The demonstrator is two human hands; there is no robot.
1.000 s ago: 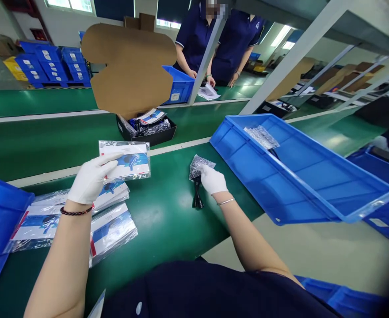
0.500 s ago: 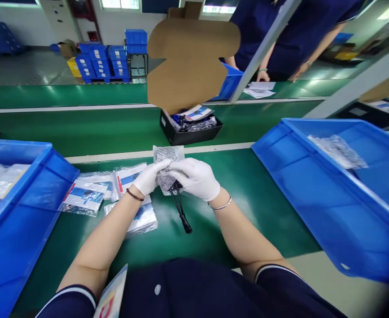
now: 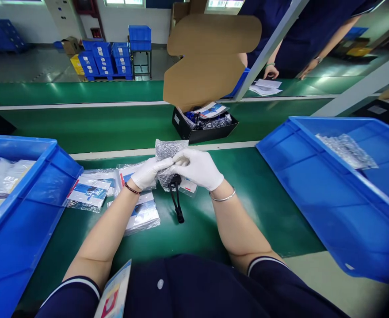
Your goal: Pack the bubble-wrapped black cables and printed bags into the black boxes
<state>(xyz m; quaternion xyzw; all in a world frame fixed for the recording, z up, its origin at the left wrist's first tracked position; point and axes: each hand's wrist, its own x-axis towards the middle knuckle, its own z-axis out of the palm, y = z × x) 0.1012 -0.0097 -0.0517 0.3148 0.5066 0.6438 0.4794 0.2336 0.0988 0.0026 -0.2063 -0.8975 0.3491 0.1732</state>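
Both my hands wear white gloves and meet at a bubble-wrapped packet point(image 3: 168, 149) above the green table. My left hand point(image 3: 151, 171) grips the packet's left side with its fingers closed. My right hand point(image 3: 199, 168) pinches the wrap from the right, thumb and fingertips together. From the packet's lower end hangs a looped black cable point(image 3: 177, 203) with a black connector. A printed card in a clear bag point(image 3: 188, 187) shows partly under my right hand. More bagged leaflets point(image 3: 143, 214) lie beside and below my left hand.
An open black box point(image 3: 204, 134) with a raised cardboard lid point(image 3: 211, 57) stands on the belt ahead, holding wrapped items. Blue bins stand left point(image 3: 53, 176) and right point(image 3: 300, 176), with bagged items inside. Across the belt, a co-worker's hand point(image 3: 271, 71) is near papers point(image 3: 265, 87).
The view has shifted, so the black box appears farther right. My right fingertips have drawn together on the wrap, and the hanging cable has swung toward the left. A bagged card now shows under my right hand.
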